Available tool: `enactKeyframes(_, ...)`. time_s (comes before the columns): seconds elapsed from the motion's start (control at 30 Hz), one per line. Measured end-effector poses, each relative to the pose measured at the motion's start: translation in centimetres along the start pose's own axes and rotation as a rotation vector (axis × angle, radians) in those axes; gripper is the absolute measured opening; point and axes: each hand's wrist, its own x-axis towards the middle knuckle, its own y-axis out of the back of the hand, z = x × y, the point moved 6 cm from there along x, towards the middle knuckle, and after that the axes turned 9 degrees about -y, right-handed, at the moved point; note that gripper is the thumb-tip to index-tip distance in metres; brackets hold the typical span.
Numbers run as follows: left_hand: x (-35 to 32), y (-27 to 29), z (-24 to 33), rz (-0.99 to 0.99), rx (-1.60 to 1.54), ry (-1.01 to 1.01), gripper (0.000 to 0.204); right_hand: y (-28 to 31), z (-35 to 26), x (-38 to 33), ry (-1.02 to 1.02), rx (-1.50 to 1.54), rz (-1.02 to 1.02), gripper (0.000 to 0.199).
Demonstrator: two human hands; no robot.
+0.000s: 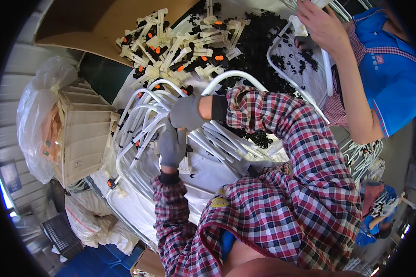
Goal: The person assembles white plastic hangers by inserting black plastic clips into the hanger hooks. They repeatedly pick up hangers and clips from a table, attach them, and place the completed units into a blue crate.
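— Hands?
— Both gloved. Left hand (172, 147) fingers closed on a white bent tube (138, 138); right hand (186, 112) grips just above, steadying it.
— Location?
— Atop the tube stack (134, 175), below the clip pile (180, 46).

A corrugated metal wall (21, 60) runs along the left, with bright daylight at a gap (4, 196) low beside it. A blue floor (94, 261) lies below, bearing a black plastic crate (62, 235) and white sacks (94, 221). A brown cardboard sheet (92, 23) leans at the top.
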Motion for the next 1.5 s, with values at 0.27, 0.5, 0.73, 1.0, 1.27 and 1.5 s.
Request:
enactKeyframes(0.27,-4.7,0.5,-6.2,0.027,-0.522,0.271,0.037,0.0,11.3,-10.5,-0.626,0.525,1.054,0.024)
enactKeyframes(0.5,-10.6,4.8,-10.1,0.268,-0.691,0.543,0.028,-19.7,29.7,-11.0,-1.360,1.284,1.057,0.034)
enactKeyframes(0.73,-20.1,10.8,-11.8,0.497,-0.263,0.553,0.017,-16.7,24.9,-13.4,-0.983,1.127,1.258,0.019)
enactKeyframes(1.0,-22.3,12.1,-13.8,0.619,-0.264,0.547,0.017,-28.9,26.6,-19.3,-0.596,1.973,1.531,0.031)
enactKeyframes(1.27,-16.5,12.5,-14.9,0.499,-0.178,0.426,0.018,-24.2,18.5,-11.7,-0.433,2.299,1.214,0.018)
enactKeyframes(1.5,-18.0,13.0,-14.2,0.589,-0.214,0.472,0.023,-27.1,20.9,-14.5,-0.445,2.214,1.208,0.021)
